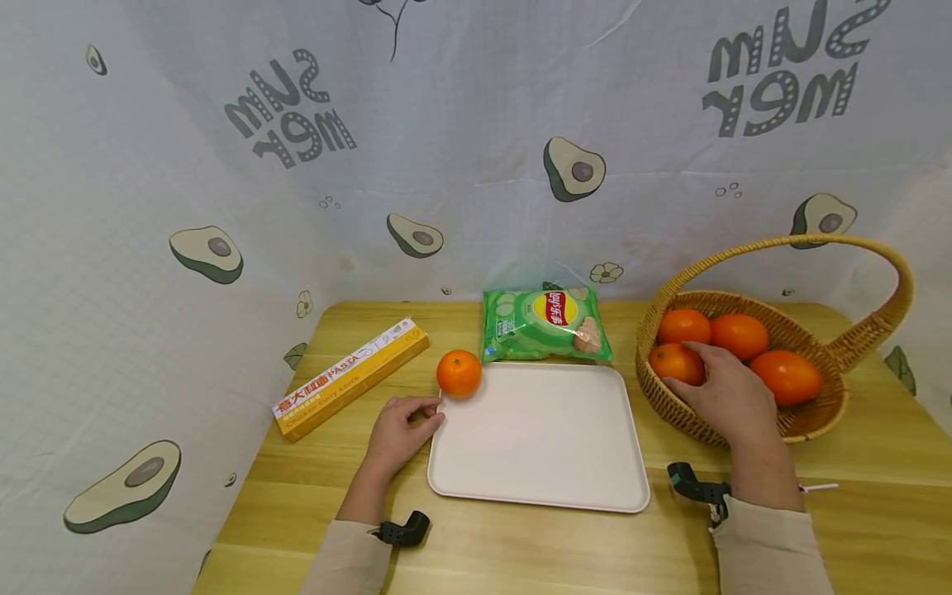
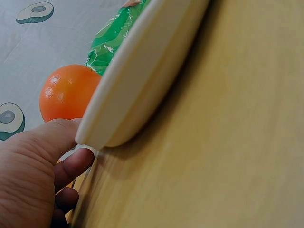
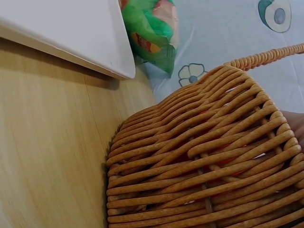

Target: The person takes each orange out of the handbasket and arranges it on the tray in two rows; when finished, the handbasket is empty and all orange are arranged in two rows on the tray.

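Observation:
My right hand [image 1: 732,397] reaches into a wicker basket [image 1: 673,413]. Its thumb and fingers grip an orange [image 1: 675,364] at the basket's left side. Several other oranges lie around it, one of them [image 1: 786,377] at the right. In the right wrist view, the basket's woven wall [image 3: 204,161] hides the grip. My left hand [image 1: 402,430] rests by the left edge of a white tray [image 1: 539,438], its loosely bent fingers touching the rim. Just beyond those fingers, a single orange [image 1: 459,373] sits at the tray's far left corner.
A green chip bag [image 1: 546,324] lies behind the tray. To the left, a yellow and white pasta box [image 1: 349,378] lies slanted on the wooden table [image 1: 521,549]. The basket's tall handle [image 1: 788,240] arches above the oranges. An avocado-print cloth [image 1: 476,149] hangs behind.

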Demonstrator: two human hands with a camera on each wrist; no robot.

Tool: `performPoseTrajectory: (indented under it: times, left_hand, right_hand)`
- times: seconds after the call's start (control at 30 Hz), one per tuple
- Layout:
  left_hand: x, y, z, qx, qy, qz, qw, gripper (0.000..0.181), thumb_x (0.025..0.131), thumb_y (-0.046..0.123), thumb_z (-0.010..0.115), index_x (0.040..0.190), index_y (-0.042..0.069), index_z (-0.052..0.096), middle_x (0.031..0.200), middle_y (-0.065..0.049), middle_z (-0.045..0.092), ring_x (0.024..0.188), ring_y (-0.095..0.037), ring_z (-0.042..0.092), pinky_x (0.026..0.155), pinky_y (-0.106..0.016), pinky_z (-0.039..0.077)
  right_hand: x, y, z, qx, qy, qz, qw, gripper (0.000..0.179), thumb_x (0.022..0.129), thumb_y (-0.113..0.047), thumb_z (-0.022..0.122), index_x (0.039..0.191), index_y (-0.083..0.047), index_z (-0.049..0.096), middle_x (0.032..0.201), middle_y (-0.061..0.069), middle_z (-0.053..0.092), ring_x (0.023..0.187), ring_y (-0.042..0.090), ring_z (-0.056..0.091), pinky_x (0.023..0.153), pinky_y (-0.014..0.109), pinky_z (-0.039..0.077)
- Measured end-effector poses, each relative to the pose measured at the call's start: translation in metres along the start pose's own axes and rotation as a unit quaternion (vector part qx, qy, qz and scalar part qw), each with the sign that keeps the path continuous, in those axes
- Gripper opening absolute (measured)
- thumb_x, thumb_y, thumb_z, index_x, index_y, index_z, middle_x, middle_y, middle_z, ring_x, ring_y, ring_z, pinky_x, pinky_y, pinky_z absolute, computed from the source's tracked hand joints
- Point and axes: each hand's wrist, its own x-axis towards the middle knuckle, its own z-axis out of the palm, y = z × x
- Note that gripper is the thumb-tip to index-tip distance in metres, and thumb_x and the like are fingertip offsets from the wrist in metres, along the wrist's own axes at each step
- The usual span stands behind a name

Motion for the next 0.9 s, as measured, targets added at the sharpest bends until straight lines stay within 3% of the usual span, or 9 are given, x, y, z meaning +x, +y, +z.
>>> performPoseTrajectory:
  times: [0.33,0.53,0.9]
  left_hand:
    - [0.0,0.0,0.0,-0.002,0.0,0.001,1.0,0.02,0.087,0.024,0.082,0.107,0.021,0.08,0.088,0.01,0.071,0.085,-0.01,0.052,0.076,-0.025,0.043]
    - [-0.001,-0.001,0.001,-0.002,0.0,0.0,1.0,0.02,0.087,0.024,0.082,0.107,0.021,0.08,0.088,0.011,0.071,0.085,-0.01,0.053,0.076,-0.025,0.043]
    - [-0.002,0.001,0.0,-0.007,0.001,0.002,1.0,0.021,0.087,0.024,0.082,0.107,0.021,0.08,0.088,0.011,0.071,0.085,-0.01,0.052,0.076,-0.025,0.043]
  right_hand:
    - [-0.002,-0.001,0.0,0.026,0.014,-0.01,0.9995,0.078,0.091,-0.052,0.071,0.146,0.0,0.048,0.143,0.032,0.05,0.124,0.053,0.048,0.096,0.073,0.039]
    - [-0.003,-0.001,-0.004,0.069,0.034,-0.016,0.9969,0.077,0.092,-0.046,0.072,0.145,0.004,0.047,0.143,0.036,0.048,0.126,0.056,0.045,0.101,0.073,0.035]
    - [-0.008,-0.005,-0.015,0.115,0.071,0.007,0.9907,0.078,0.094,-0.044,0.071,0.152,0.0,0.041,0.151,0.038,0.038,0.128,0.061,0.04,0.101,0.077,0.031]
